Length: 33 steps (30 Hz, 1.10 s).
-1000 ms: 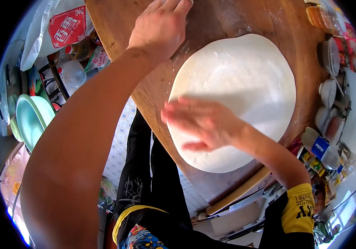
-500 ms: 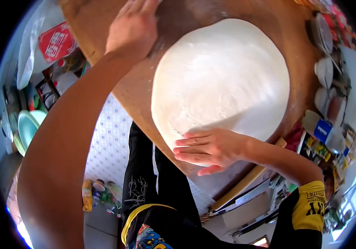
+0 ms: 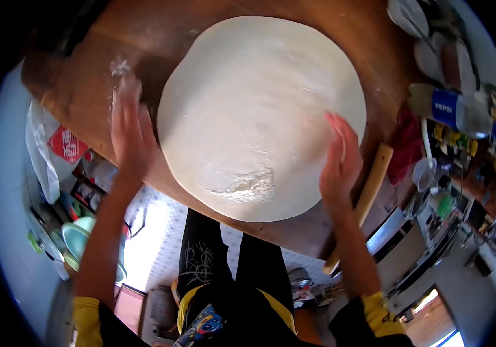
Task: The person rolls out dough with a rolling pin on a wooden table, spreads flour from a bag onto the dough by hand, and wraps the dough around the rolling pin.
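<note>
A large, thin round sheet of dough lies flat on the brown wooden table. Loose flour sits in a small heap near its front edge. My left hand is beside the dough's left edge, slightly blurred, fingers stretched out and holding nothing. Just past its fingertips is a small patch of flour on the wood. Over the right part of the dough is my right hand, held edge-on with its fingers extended and nothing in it; I cannot tell whether it touches the sheet.
A wooden rolling pin lies along the table's right side, near a dark red cloth. Beyond are a Pepsi bottle and several bowls. Green basins stand at lower left, below the table.
My left hand has come back from the far left toward me. My right hand has left the dough's front edge and moved right, and a heap of flour now shows there. The view has shifted.
</note>
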Tool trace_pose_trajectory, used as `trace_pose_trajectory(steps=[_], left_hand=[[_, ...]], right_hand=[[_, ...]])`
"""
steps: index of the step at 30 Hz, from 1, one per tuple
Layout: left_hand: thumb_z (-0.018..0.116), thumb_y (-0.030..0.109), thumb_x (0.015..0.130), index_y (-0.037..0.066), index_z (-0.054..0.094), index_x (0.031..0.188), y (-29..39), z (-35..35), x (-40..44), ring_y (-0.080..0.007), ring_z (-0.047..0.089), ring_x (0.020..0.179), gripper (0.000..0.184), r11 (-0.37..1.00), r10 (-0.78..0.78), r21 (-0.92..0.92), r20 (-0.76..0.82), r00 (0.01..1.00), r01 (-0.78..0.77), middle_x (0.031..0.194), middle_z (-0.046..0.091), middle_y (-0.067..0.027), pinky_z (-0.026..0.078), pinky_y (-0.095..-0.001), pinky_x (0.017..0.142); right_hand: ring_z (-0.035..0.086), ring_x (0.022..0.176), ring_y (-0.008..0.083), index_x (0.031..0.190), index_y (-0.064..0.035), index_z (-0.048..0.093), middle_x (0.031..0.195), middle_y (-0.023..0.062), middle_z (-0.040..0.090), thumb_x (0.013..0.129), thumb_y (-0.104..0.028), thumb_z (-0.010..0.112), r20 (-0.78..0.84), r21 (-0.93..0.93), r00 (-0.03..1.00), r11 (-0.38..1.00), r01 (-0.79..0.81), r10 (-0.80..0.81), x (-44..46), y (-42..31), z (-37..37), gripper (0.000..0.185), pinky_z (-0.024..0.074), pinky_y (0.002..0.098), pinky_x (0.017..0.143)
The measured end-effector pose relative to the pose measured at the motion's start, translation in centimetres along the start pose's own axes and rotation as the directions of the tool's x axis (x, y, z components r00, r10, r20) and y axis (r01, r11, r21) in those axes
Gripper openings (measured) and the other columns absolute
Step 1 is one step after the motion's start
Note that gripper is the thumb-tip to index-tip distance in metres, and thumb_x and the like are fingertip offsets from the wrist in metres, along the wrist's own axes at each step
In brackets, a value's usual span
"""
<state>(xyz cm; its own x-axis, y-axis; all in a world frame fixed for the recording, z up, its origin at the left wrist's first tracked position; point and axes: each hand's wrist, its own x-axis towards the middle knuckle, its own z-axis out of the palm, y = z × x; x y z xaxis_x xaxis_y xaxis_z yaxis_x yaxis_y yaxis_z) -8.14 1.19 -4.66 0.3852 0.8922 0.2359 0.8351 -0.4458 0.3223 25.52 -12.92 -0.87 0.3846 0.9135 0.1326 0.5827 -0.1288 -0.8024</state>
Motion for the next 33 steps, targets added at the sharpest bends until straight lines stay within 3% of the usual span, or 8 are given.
trace_pose_trajectory(steps=[4, 6, 10, 12, 15, 19, 25, 33], left_hand=[[0.035, 0.034, 0.105, -0.005, 0.024, 0.153, 11.8, -0.5, -9.3, -0.0401, 0.028, 0.148, 0.063, 0.957, -0.097, -0.241, 0.261, 0.960, 0.162, 0.158, 0.028, -0.0276, 0.021, -0.0543, 0.120], [0.044, 0.027, 0.097, -0.010, 0.019, 0.152, 16.9, 0.5, -10.9, -0.0463, 0.017, 0.149, 0.071, 0.986, -0.157, 0.015, 0.399, 0.903, 0.165, 0.160, 0.016, -0.0308, 0.016, -0.0560, 0.122], [0.061, 0.008, 0.082, -0.012, 0.019, 0.151, 25.9, 4.0, -9.6, -0.0473, 0.014, 0.150, 0.083, 0.972, -0.231, 0.085, 0.516, 0.825, 0.218, 0.160, 0.014, -0.0322, 0.011, -0.0555, 0.123], [0.058, 0.004, 0.084, -0.010, 0.016, 0.153, 28.7, 5.6, -7.3, -0.0465, 0.015, 0.150, 0.082, 0.911, -0.166, -0.336, 0.234, 0.958, 0.240, 0.160, 0.017, -0.0310, 0.010, -0.0547, 0.123], [0.052, 0.008, 0.089, -0.008, 0.015, 0.154, 29.2, 4.4, -6.6, -0.0446, 0.019, 0.149, 0.077, 0.897, -0.248, -0.341, 0.139, 0.959, 0.282, 0.159, 0.021, -0.0296, 0.011, -0.0534, 0.123], [0.042, 0.021, 0.100, -0.013, 0.016, 0.152, 28.0, 5.3, -9.4, -0.0442, 0.019, 0.149, 0.067, 0.905, -0.424, 0.037, -0.003, 0.906, 0.424, 0.158, 0.020, -0.0338, 0.012, -0.0519, 0.123], [0.044, 0.029, 0.101, -0.020, 0.023, 0.145, 34.3, 10.9, 0.1, -0.0472, 0.024, 0.147, 0.070, 0.893, -0.450, -0.019, -0.076, 0.890, 0.450, 0.153, 0.025, -0.0395, 0.016, -0.0496, 0.123], [0.042, 0.025, 0.105, -0.012, 0.028, 0.149, 24.4, 9.1, 5.2, -0.0450, 0.028, 0.145, 0.059, 0.976, -0.210, -0.072, -0.093, 0.973, 0.204, 0.154, 0.030, -0.0327, 0.022, -0.0481, 0.121]], right_hand=[[0.062, 0.099, 0.0301, 0.119, 0.0039, 0.060, 0.107, 0.0173, 0.063, 0.102, -0.009, 0.049, -0.366, -0.094, 0.893, 0.944, -0.316, 0.262, -9.8, 2.8, -2.1, 0.024, 0.0497, 0.0367, 0.089], [0.058, 0.091, 0.0343, 0.116, 0.0039, 0.059, 0.098, 0.0180, 0.059, 0.099, -0.005, 0.050, -0.376, -0.466, 0.906, 0.806, -0.365, 0.193, -11.9, 3.2, -3.0, 0.022, 0.0475, 0.0424, 0.080], [0.054, 0.088, 0.0388, 0.113, 0.0024, 0.060, 0.095, 0.0201, 0.057, 0.094, -0.001, 0.049, -0.327, -0.488, 0.940, 0.835, -0.256, 0.097, -12.0, 4.0, -3.3, 0.022, 0.0439, 0.0469, 0.078], [0.054, 0.087, 0.0386, 0.113, 0.0026, 0.060, 0.095, 0.0198, 0.058, 0.094, -0.001, 0.049, -0.328, -0.462, 0.937, 0.845, -0.268, 0.118, -12.2, 3.9, -3.4, 0.022, 0.0438, 0.0469, 0.078], [0.054, 0.085, 0.0379, 0.112, 0.0025, 0.060, 0.095, 0.0190, 0.058, 0.094, -0.001, 0.049, -0.335, -0.433, 0.934, 0.859, -0.273, 0.129, -12.3, 4.0, -3.7, 0.022, 0.0439, 0.0464, 0.076], [0.056, 0.083, 0.0367, 0.109, 0.0020, 0.062, 0.094, 0.0177, 0.060, 0.092, 0.001, 0.051, -0.332, -0.418, 0.933, 0.866, -0.275, 0.137, -12.3, 4.0, -3.7, 0.021, 0.0450, 0.0444, 0.072], [0.055, 0.080, 0.0371, 0.107, 0.0027, 0.061, 0.095, 0.0181, 0.061, 0.090, 0.004, 0.051, -0.350, -0.366, 0.926, 0.890, -0.271, 0.138, -12.1, 4.4, -3.7, 0.019, 0.0444, 0.0453, 0.070], [0.053, 0.078, 0.0366, 0.107, 0.0021, 0.060, 0.090, 0.0178, 0.058, 0.091, 0.005, 0.049, -0.332, -0.331, 0.928, 0.900, -0.283, 0.170, -12.0, 4.0, -4.1, 0.020, 0.0423, 0.0445, 0.070]])
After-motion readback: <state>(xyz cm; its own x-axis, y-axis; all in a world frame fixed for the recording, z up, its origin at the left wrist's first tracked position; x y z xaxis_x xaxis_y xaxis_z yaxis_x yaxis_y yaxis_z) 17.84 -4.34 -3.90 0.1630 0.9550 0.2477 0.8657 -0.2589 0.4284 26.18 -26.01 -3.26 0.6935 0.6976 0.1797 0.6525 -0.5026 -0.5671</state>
